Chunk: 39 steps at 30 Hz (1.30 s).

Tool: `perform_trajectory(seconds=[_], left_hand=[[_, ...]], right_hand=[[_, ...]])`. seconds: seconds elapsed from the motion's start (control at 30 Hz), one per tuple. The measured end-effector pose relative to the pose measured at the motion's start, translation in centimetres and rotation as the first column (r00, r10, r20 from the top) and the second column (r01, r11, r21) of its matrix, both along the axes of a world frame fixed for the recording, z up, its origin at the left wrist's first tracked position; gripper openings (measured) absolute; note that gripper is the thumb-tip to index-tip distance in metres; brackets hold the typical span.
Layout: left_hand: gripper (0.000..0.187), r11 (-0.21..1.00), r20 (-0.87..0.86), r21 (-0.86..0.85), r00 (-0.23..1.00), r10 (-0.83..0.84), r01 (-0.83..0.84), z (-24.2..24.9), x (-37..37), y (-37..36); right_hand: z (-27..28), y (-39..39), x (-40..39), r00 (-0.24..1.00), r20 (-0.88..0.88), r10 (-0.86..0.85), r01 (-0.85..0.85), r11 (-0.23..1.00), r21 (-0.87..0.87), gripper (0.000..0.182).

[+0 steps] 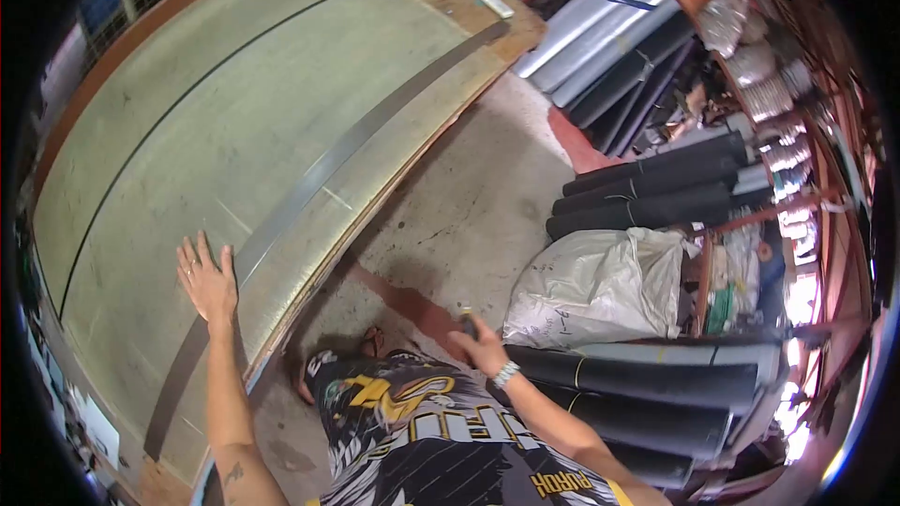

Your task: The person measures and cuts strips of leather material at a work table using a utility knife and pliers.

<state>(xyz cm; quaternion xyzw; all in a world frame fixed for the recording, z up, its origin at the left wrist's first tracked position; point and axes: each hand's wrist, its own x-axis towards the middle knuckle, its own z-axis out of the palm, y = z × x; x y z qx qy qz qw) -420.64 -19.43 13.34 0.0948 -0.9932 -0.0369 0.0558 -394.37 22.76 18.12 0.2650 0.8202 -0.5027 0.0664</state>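
Note:
My left hand (208, 283) lies with fingers spread on the greenish work table (234, 112), a ring on one finger. Its palm meets a long dark flat strip (305, 189) that runs along the near side of the table. A thin black line or cord (155, 126) crosses the tabletop farther in. Away from the table, at my side, my right hand (486, 349) is closed around a small dark tool (468, 322) with a yellowish end; its exact kind is hard to make out.
Black rolls (647, 189) and more dark rolls (637, 384) lie to the right, with a white sack (600, 286) between them. Silvery rolls (600, 23) lean beyond the table's far corner, where a small white box (493, 3) sits. Concrete floor (459, 197) separates table and rolls.

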Motion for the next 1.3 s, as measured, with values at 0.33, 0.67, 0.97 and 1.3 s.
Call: perform_trajectory(seconds=[0.33, 0.67, 0.97, 1.3], left_hand=[[0.061, 0.999, 0.011, 0.009, 0.999, 0.040, -0.040, -0.6, -1.4, -0.2], [0.064, 0.992, 0.023, -0.041, 0.992, 0.123, -0.122, -2.8, -4.4, 3.6], [0.072, 0.898, 0.042, 0.330, 0.946, -0.322, 0.291, 0.4, -22.7, 39.3], [0.080, 0.830, -0.157, 0.486, 0.962, -0.223, 0.272, -1.9, -38.1, 66.0]], right_hand=[[-4.4, 9.8, -1.6, 0.840, 0.205, -0.501, 0.542, 0.772, -0.333, 0.031], [-16.5, 21.4, 2.1, 0.766, 0.466, -0.443, 0.491, 0.871, 0.021, 0.039], [-14.4, 36.0, -5.3, 0.312, 0.669, -0.675, 0.798, 0.568, 0.200, 0.033], [-16.3, 48.2, -22.9, 0.951, 0.221, -0.215, 0.215, 0.976, 0.025, 0.027]])
